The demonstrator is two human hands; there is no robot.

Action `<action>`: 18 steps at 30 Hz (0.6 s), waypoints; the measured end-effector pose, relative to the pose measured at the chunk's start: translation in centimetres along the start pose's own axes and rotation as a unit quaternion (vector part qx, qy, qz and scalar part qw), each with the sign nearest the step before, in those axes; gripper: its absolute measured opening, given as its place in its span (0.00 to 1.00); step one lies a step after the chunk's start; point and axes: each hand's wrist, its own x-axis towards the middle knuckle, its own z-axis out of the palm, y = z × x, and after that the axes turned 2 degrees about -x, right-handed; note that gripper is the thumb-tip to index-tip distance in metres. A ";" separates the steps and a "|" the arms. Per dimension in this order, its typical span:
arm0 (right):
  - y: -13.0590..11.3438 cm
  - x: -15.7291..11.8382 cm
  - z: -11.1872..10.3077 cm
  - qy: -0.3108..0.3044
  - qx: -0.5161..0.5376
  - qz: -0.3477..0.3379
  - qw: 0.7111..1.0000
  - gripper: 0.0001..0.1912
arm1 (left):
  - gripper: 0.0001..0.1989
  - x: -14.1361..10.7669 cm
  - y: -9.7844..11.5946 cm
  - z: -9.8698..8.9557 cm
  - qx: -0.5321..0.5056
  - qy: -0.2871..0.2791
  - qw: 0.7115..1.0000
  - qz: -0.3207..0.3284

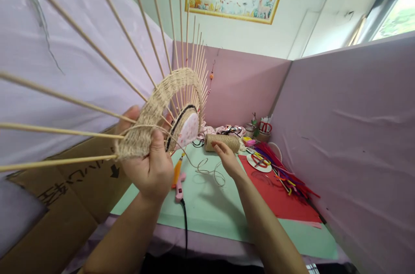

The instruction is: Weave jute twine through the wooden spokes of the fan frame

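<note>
A fan-shaped frame of thin sticks with a woven twine band (168, 90) is held up at the left. Its inner part has a dark line and a pale patterned centre (189, 130). My left hand (155, 168) grips the band's lower end, thumb in front and fingers behind. A strand of twine (189, 160) runs from the band and loops loosely above the table. My right hand (227, 158) is beside the big twine roll (228, 142), fingers partly extended; whether it touches the roll or holds the strand cannot be made out.
A pink glue gun (179, 187) with a black cord lies on the green table (210, 209). To the right are a red sheet (279, 198), a white disc (253, 166) with red-handled scissors, and colourful pipe cleaners (292, 174). Cardboard (71, 205) stands left.
</note>
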 end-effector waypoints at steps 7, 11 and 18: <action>1.1 1.5 -0.3 -0.025 0.177 0.040 0.983 0.29 | 0.23 -1.1 -1.7 3.0 -0.061 0.040 0.997 -0.019; 1.6 0.9 -0.9 0.002 0.414 0.054 0.909 0.22 | 0.25 -3.1 -3.7 5.0 -0.121 -0.004 0.987 -0.103; 3.6 1.0 -2.6 0.121 0.575 0.099 0.803 0.08 | 0.34 -5.1 -6.5 5.0 -0.329 -0.048 0.880 -0.339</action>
